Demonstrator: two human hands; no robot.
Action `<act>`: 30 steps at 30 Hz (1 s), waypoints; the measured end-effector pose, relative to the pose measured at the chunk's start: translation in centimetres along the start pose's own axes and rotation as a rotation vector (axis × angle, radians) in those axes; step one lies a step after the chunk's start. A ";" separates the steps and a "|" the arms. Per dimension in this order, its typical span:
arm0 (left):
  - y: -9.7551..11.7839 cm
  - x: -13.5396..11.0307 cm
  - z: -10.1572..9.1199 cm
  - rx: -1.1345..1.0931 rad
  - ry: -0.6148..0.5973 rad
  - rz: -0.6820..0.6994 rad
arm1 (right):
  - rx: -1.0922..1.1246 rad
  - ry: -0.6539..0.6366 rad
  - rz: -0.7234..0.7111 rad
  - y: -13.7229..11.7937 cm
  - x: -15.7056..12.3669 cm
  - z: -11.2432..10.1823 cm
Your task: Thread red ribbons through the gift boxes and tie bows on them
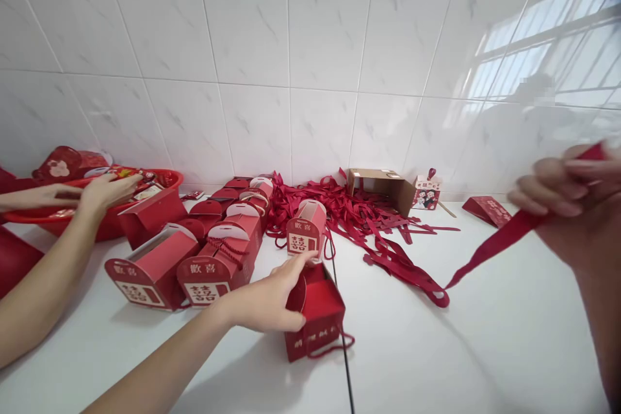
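My left hand grips an open red gift box, thumb on the near side and fingers at its flap. A twisted red cord hangs from this box. At the right, my raised right hand is closed around a dark red ribbon, which stretches down to the table. Its lower end meets loose ribbon loops trailing from a tangled ribbon pile. Just behind the held box stands another red box with gold characters and a cord.
Rows of red boxes stand left of centre. Farther left, a co-worker's hands reach into a red basin of small packets. A cardboard box, a printed box and a red carton sit near the tiled wall. A dark seam crosses the table.
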State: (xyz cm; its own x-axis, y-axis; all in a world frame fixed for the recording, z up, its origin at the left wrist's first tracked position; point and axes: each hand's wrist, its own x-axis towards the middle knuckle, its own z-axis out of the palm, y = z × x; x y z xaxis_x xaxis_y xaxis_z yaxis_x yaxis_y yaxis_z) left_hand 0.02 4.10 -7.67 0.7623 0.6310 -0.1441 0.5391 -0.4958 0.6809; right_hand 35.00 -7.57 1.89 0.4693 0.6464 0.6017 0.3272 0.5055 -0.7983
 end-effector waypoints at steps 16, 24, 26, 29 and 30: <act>1.2 -0.7 2.5 -0.082 0.254 0.238 | 0.025 -0.880 0.543 6.2 -10.4 10.8; 1.4 1.0 3.3 -0.027 0.274 0.228 | 0.070 -0.880 0.577 6.5 -10.6 11.2; 1.5 1.1 3.4 -0.048 0.254 0.227 | 0.072 -0.885 0.602 6.4 -10.7 11.5; 1.7 1.1 3.3 -0.079 0.241 0.216 | 0.081 -0.915 0.654 6.1 -10.7 12.0; 1.7 1.1 3.3 -0.089 0.243 0.215 | 0.078 -0.921 0.668 6.0 -10.6 12.2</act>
State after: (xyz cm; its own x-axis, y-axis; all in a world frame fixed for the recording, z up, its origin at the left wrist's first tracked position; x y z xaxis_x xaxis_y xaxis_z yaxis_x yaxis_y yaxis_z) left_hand 2.97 1.98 -9.00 0.7420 0.6463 0.1780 0.3335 -0.5862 0.7384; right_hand 21.97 -4.42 -8.99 -0.2602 0.9572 -0.1268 0.1709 -0.0836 -0.9817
